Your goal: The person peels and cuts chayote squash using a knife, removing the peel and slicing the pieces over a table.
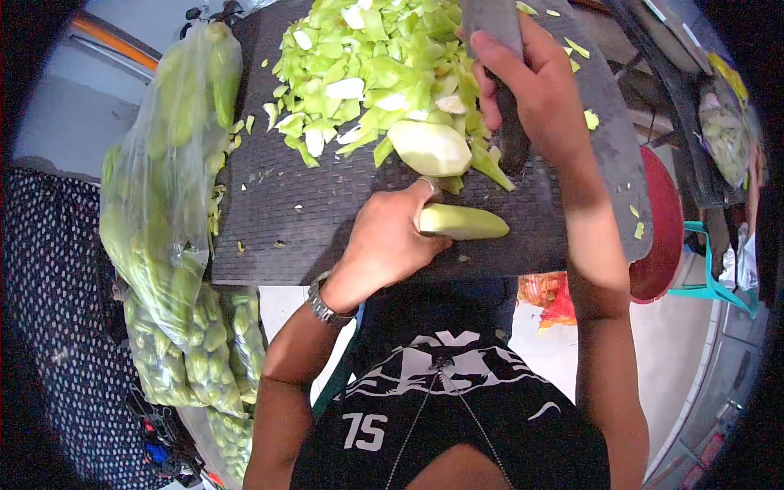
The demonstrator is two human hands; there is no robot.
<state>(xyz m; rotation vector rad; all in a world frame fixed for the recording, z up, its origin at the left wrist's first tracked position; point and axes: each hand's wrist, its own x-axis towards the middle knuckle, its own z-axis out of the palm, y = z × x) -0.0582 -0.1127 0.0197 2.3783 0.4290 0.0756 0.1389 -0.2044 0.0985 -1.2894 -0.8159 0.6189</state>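
My left hand (390,237) is closed around a pale green peeled vegetable (464,222), whose rounded end points right over the dark textured board (278,237). Just above it, a larger cut vegetable piece (429,149) rests at the edge of a pile of green and white peelings (371,69). My right hand (535,86) grips a knife with a wide grey blade (495,24) at the top right of the pile. The blade points up, out of the frame, and the dark handle shows below my fingers.
Clear plastic bags of green vegetables (163,188) stand along the board's left side, with more bags (192,351) below. A red basin (660,224) and a turquoise stool (714,269) are at the right. A red net bag (549,298) lies under the board's front edge.
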